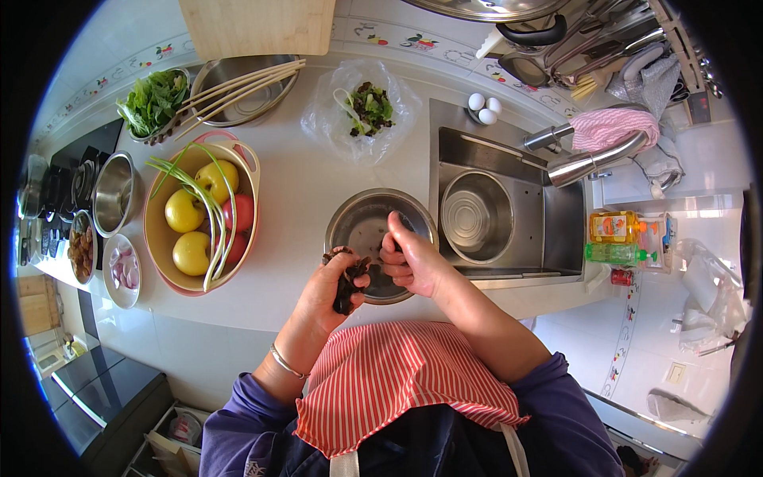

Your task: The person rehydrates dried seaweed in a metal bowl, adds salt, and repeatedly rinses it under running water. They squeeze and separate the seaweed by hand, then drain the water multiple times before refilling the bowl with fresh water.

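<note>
My left hand (329, 291) is closed around a clump of dark wood ear mushrooms (347, 283), at the near left rim of a steel bowl (343, 216). My right hand (411, 259) is above the bowl's right side, thumb raised and fingers curled; whether something small is between them I cannot tell. Water and small dark bits show in the bowl, partly hidden by both hands. Beyond the bowl, a clear plastic bag (325, 116) lies spread with leafy green and dark trimmings (371, 107) on it.
Left: a basket (156, 271) of apples and scallions, a bowl of greens (154, 101), chopsticks (238, 89) across a steel basin (205, 74), a plate of cut shallots (124, 271). Right: a sink (527, 220) holding a steel pot (477, 217), a faucet (596, 161), eggs (486, 108) behind it.
</note>
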A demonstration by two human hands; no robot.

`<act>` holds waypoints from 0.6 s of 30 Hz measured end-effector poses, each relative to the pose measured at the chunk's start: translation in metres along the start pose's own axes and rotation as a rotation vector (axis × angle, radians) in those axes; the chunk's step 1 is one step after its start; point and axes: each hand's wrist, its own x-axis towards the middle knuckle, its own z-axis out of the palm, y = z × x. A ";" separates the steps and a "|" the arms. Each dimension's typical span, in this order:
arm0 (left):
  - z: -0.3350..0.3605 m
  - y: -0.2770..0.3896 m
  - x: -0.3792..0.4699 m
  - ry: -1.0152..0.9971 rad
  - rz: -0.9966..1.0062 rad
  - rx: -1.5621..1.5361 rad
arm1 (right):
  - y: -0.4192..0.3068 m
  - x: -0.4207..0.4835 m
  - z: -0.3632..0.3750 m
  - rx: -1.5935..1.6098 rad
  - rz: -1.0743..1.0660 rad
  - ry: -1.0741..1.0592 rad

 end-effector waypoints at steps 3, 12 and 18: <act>0.000 -0.001 0.001 0.005 0.001 -0.001 | 0.000 -0.001 0.003 0.056 -0.039 0.075; 0.005 -0.006 0.004 0.007 0.034 0.073 | 0.006 -0.001 0.014 0.041 -0.184 0.222; 0.013 -0.020 0.021 0.065 0.134 0.220 | 0.016 0.007 0.021 -0.024 -0.537 0.413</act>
